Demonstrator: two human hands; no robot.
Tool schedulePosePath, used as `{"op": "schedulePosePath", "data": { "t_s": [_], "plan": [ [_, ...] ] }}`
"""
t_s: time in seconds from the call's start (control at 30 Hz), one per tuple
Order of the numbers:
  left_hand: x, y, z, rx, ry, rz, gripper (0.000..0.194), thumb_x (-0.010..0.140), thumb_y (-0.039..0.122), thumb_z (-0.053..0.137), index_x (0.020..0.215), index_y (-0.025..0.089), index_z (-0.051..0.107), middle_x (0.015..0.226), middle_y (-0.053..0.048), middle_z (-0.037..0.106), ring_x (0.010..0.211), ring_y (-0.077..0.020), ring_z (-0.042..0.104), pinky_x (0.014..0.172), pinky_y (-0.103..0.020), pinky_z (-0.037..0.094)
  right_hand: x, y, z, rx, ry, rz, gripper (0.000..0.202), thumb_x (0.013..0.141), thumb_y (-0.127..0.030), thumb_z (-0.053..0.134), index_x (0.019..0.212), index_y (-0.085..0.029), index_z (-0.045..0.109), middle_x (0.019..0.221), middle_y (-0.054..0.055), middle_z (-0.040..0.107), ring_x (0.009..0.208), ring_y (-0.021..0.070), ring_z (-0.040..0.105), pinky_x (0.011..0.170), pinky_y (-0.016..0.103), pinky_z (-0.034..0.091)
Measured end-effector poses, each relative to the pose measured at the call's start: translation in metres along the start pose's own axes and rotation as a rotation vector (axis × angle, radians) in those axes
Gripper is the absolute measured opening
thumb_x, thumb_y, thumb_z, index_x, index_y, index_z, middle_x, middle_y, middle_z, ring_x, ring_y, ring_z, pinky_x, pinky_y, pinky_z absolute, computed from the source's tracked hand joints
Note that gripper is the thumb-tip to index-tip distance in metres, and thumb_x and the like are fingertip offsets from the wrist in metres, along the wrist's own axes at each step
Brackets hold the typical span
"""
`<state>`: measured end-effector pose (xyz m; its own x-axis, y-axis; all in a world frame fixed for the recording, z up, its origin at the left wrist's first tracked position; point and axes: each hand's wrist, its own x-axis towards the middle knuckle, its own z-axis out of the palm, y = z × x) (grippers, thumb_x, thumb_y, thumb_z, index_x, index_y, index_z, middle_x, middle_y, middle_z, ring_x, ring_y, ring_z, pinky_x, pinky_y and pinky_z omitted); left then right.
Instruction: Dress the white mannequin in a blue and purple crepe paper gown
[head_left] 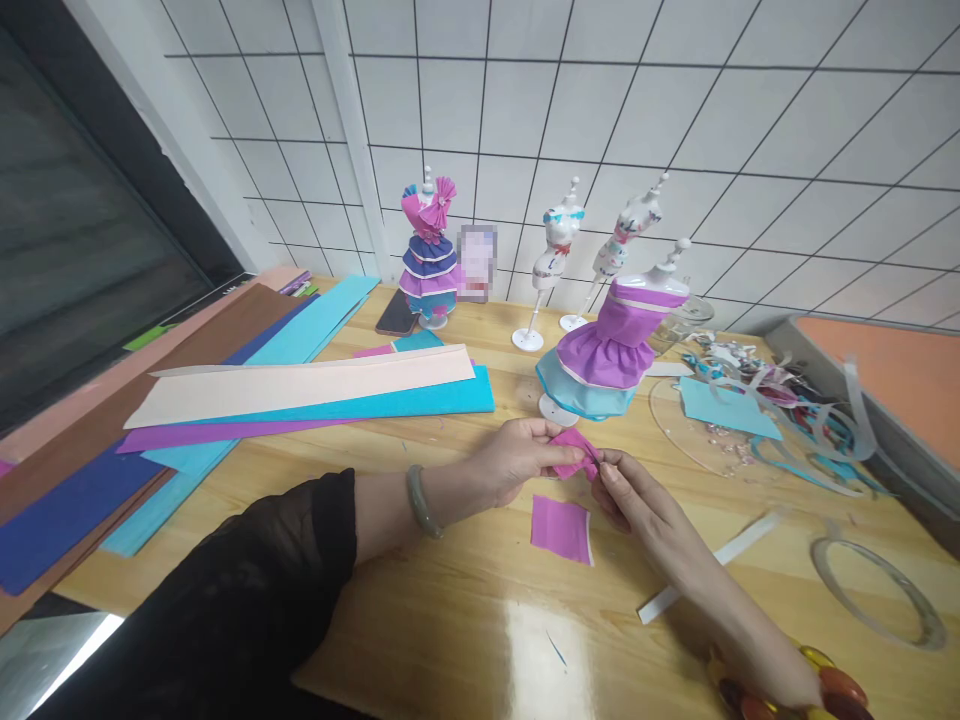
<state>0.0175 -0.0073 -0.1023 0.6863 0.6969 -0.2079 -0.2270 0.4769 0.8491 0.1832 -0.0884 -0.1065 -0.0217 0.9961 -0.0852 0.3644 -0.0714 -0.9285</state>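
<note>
Between both hands, over the middle of the table, is a small pink piece of crepe paper [571, 456]. My left hand [517, 462] pinches its left part between thumb and fingers. At its right edge, my right hand [626, 492] grips the paper with thumb and forefinger closed. A second piece, a purple-pink square [561, 530] with a pale right edge, lies flat on the wood just below the hands. Close behind them stands a small dress form in a purple and light blue paper dress [611, 340].
Long strips of coloured crepe paper [315, 390] are stacked at the left. Two bare mannequins [559, 245] and a dressed one [429, 260] stand along the tiled wall. Scraps and ribbon [787, 400] are heaped at the right, near a clear tape ring [825, 560] and a white strip [709, 565].
</note>
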Motion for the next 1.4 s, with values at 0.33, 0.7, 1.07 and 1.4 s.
{"op": "schedulePosePath", "data": {
  "t_s": [0.33, 0.7, 1.07, 1.4],
  "plan": [
    [0.0017, -0.0072, -0.0058, 0.136, 0.021, 0.087, 0.028, 0.069, 0.033, 0.077, 0.082, 0.011, 0.067, 0.074, -0.001, 0.058, 0.068, -0.0086, 0.049, 0.067, -0.024, 0.035, 0.0012, 0.0043, -0.0008, -0.025, 0.028, 0.009, 0.043, 0.09, -0.061, 0.045, 0.099, -0.02, 0.058, 0.066, -0.003, 0.042, 0.056, 0.0127, 0.038, 0.05, 0.026, 0.035],
    [-0.0007, -0.0015, 0.0003, 0.067, 0.028, 0.059, 0.037, 0.06, 0.039, 0.083, 0.075, 0.011, 0.064, 0.068, 0.0, 0.059, 0.067, -0.0081, 0.05, 0.069, -0.024, 0.037, 0.0032, 0.0027, -0.0015, -0.085, 0.039, 0.024, 0.044, 0.089, -0.063, 0.045, 0.094, -0.022, 0.059, 0.067, -0.001, 0.051, 0.058, 0.0149, 0.046, 0.054, 0.026, 0.04],
    [0.0008, -0.0049, 0.0001, 0.027, 0.081, 0.036, 0.042, 0.054, 0.035, 0.088, 0.078, 0.01, 0.064, 0.069, 0.0, 0.061, 0.065, -0.0076, 0.052, 0.066, -0.025, 0.036, 0.0057, 0.0067, -0.002, -0.147, 0.073, -0.033, 0.042, 0.089, -0.059, 0.046, 0.096, -0.021, 0.062, 0.073, 0.002, 0.058, 0.063, 0.0169, 0.051, 0.058, 0.028, 0.043],
    [0.0038, -0.0076, -0.0027, 0.007, 0.08, 0.023, 0.042, 0.052, 0.032, 0.088, 0.078, 0.01, 0.063, 0.074, -0.003, 0.063, 0.066, -0.0088, 0.053, 0.068, -0.026, 0.037, 0.0052, 0.0098, -0.0007, -0.145, 0.075, -0.043, 0.037, 0.091, -0.055, 0.046, 0.094, -0.022, 0.062, 0.069, 0.0, 0.057, 0.061, 0.017, 0.051, 0.059, 0.028, 0.044]
  ]
}}
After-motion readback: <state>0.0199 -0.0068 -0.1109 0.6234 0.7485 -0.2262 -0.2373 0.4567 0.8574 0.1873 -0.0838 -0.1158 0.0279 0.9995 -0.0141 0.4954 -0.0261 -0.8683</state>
